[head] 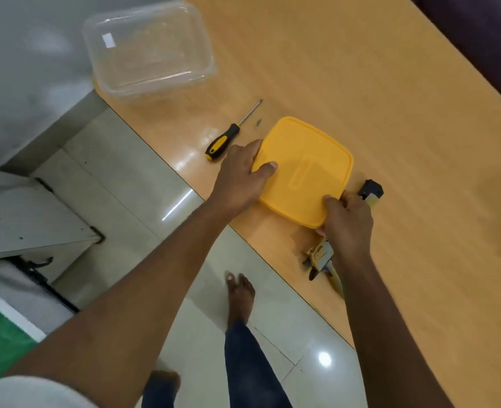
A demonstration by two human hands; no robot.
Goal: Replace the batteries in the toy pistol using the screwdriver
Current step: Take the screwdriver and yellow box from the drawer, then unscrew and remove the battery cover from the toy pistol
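**Two hands on the yellow lid**

I am looking down at a tan table (361, 83) and I am seeing both hands holding a yellow lid (305, 169). The left hand (240, 178) is gripping the lid's left edge — its thumb is lying on top and its fingers are curling over the far-left edge. The right hand (347, 222) is gripping the near-right corner of the lid, with the thumb pressing on top and the other fingers tucked under, where I cannot see them.

The toy pistol (322, 257) is lying on the table mostly under the right hand and the lid. I am seeing a grey and yellow part sticking out near the wrist, and a black end (371, 189) poking out to the right of the lid. I cannot tell if the hand is touching it.

The screwdriver (228, 134) is lying on the table just left of the lid, its black and yellow handle near the left hand and its tip pointing far and right. Nobody is holding it. A clear plastic box (149, 48) is sitting at the far-left corner of the table, well apart from the lid.

Below the table edge, a bare foot (240, 295) is standing on the shiny tile floor (119, 178).
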